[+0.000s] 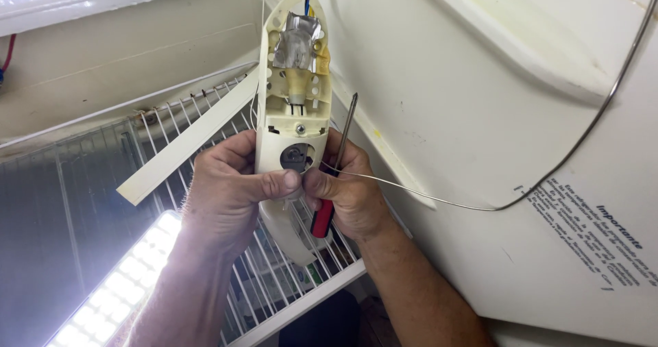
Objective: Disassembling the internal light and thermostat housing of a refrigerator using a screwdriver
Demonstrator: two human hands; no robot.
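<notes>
A long cream plastic housing (pixel 295 66) hangs upright in the middle of the view, its open back showing a foil-wrapped part near the top, a screw and a round dark socket lower down. My left hand (pixel 229 189) grips the housing's lower part, thumb across its front. My right hand (pixel 349 189) holds a screwdriver (pixel 343 138) with a red handle, its shaft pointing up beside the housing, and its fingers pinch a thin metal wire (pixel 548 176) at the housing's socket. The wire curves away to the right and upward.
I am looking inside a refrigerator: a white inner wall (pixel 480 100) at right carries a printed label (pixel 603 241). A white wire shelf (pixel 274 265) runs below the hands. A loose white strip (pixel 188 141) leans at left. A bright light bar (pixel 116 292) glows at lower left.
</notes>
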